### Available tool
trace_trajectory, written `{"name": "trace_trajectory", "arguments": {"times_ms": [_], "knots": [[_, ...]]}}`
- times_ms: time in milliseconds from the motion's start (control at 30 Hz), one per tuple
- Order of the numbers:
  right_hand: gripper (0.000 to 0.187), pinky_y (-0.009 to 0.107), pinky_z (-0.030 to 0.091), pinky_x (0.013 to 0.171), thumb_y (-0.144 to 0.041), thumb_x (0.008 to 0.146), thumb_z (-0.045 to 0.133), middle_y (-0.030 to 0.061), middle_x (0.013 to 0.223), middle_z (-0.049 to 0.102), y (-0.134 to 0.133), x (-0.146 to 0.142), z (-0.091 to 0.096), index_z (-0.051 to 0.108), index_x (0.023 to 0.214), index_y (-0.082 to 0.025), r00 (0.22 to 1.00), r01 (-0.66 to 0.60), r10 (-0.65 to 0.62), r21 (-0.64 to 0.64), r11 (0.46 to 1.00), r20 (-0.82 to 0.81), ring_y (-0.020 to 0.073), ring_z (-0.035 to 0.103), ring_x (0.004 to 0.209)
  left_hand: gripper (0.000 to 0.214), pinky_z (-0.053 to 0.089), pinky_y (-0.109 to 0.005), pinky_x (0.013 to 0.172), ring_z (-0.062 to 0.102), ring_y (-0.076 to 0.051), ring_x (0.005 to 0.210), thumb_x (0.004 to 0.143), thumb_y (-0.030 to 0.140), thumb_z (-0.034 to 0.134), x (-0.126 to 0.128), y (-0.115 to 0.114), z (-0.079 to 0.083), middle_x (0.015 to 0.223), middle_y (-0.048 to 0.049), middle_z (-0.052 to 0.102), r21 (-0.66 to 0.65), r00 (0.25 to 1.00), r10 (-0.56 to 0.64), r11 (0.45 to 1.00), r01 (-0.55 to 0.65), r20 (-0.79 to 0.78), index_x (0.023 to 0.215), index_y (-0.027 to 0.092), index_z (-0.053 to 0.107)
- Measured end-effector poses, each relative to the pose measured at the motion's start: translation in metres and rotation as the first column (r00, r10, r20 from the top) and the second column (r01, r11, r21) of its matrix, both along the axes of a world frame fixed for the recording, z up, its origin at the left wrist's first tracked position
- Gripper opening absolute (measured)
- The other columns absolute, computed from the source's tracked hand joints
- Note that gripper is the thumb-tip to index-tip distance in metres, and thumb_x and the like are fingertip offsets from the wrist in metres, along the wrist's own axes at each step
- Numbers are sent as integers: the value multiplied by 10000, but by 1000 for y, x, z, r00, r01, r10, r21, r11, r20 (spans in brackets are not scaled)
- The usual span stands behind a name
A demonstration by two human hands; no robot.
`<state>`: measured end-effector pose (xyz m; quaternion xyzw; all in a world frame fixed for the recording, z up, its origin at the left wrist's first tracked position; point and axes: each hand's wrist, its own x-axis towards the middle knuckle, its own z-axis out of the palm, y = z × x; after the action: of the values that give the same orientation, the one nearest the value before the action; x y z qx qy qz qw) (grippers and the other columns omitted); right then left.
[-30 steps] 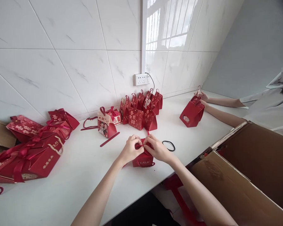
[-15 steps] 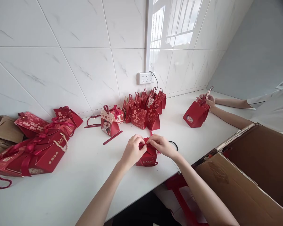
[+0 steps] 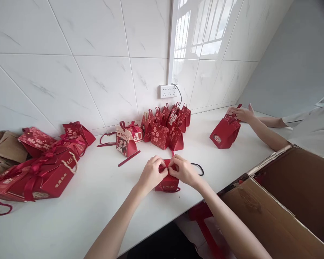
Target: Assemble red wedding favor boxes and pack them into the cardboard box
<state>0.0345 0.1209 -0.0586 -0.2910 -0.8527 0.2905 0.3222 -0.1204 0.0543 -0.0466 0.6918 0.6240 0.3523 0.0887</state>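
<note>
A small red gift box (image 3: 166, 185) stands on the white table in front of me, a twisted cord hanging at its near side. My left hand (image 3: 154, 172) pinches the red ribbon (image 3: 167, 167) at the top of this box. From the other side my right hand (image 3: 184, 172) has its fingers closed on the same ribbon; the two sets of fingertips nearly meet. Part of the ribbon is hidden behind them. A dark cord loop (image 3: 199, 169) lies beside my right hand. Beyond the box stand several red gift boxes (image 3: 159, 135) with ribbon loops on top.
Larger red gift boxes (image 3: 51, 176) and an open carton (image 3: 12, 147) lie at left. A loose ribbon strip (image 3: 129, 158) is near the patterned box (image 3: 125, 142). A co-worker's hand (image 3: 243, 114) touches a red box (image 3: 223, 135). A large cardboard box (image 3: 270, 208) borders the table at right.
My right hand's fingers have drawn in tighter at the ribbon, and my left hand has barely moved. The co-worker's hand has risen and spread over the top of the box at right.
</note>
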Motion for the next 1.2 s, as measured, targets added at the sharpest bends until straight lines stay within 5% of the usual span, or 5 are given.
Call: {"name": "trace_trajectory", "arguments": {"times_ms": [167, 500, 800, 1000, 1200], "knots": [[117, 204, 384, 578, -62, 705, 542, -8, 779, 499, -2, -4, 0, 525, 702, -177, 1000, 25, -25, 58, 998, -4, 83, 479, 612, 124, 485, -332, 706, 567, -195, 760, 749, 142, 506, -1, 0, 4, 745, -10, 554, 13, 1000, 5, 1000, -5, -6, 660, 207, 449], [151, 201, 364, 572, -40, 659, 567, -15, 794, 471, -1, -9, 0, 532, 708, -178, 999, 40, -40, 1, 999, -1, 82, 449, 618, 101, 478, -338, 739, 577, -201, 800, 764, 206, 465, -9, 9, 9, 803, -16, 586, -166, 998, -59, 984, 63, 30, 664, 211, 474], [90, 215, 374, 571, -86, 714, 533, -24, 730, 461, 0, 0, 3, 546, 699, -174, 999, -20, 13, -142, 990, -51, 81, 417, 581, 91, 482, -333, 782, 567, -196, 856, 761, 163, 498, -4, 3, 8, 822, -19, 593, -76, 995, -44, 996, 51, 89, 683, 208, 485], [53, 238, 367, 584, -168, 783, 556, -6, 761, 511, -3, 2, 19, 593, 749, -182, 998, -38, 46, -147, 988, 54, 90, 428, 593, 83, 483, -326, 794, 569, -186, 869, 783, 162, 496, -3, 1, 9, 845, -13, 594, -93, 996, -54, 994, 61, 76, 717, 213, 491], [109, 222, 368, 579, -97, 753, 528, -25, 706, 488, 3, 5, 14, 519, 679, -177, 995, -97, 96, -181, 979, -13, 87, 419, 593, 110, 472, -343, 771, 548, -198, 823, 741, 152, 499, -3, 2, 6, 792, -14, 570, -82, 999, 2, 997, 2, 49, 669, 214, 444]]}}
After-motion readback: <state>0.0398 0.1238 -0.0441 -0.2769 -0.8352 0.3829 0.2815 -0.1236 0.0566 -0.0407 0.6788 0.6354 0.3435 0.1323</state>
